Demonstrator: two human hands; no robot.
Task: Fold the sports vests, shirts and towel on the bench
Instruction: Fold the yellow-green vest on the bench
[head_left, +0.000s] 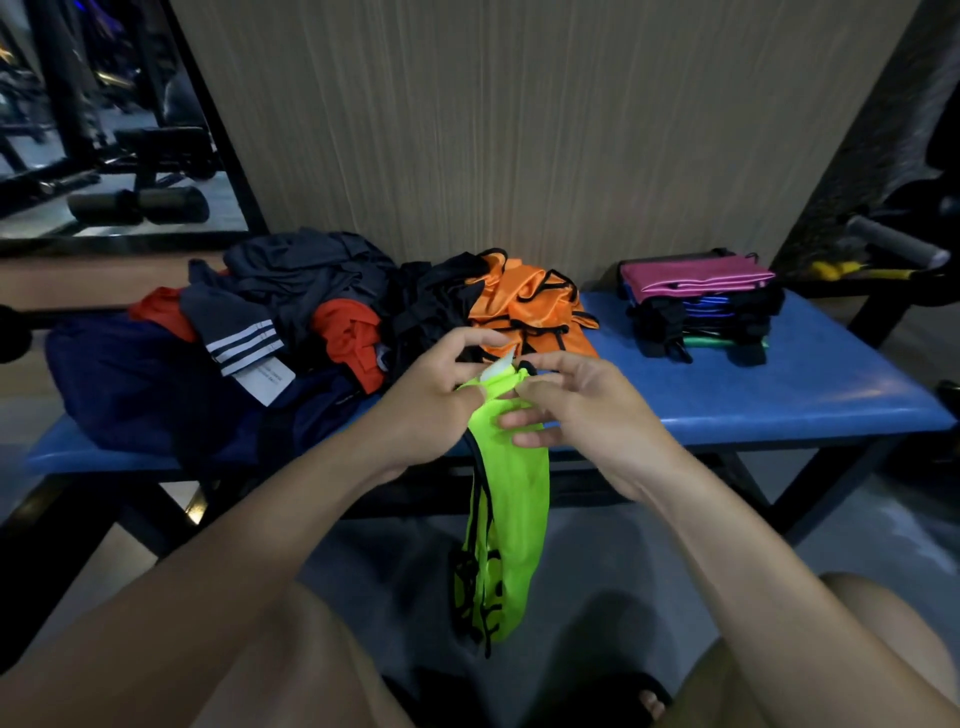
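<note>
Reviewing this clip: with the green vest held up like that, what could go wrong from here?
1. The neon green vest hangs bunched from both hands, left hand and right hand, in front of the bench; its black-trimmed lower end may drag on the floor or tangle.
2. Laying it flat could be cramped: the unfolded pile and orange vests crowd the middle.
3. A careless swing might topple the folded stack.

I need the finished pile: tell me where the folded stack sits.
In the head view, the folded stack, pink vest on top, sits at the right end of the blue bench, right of the orange vests.
</note>
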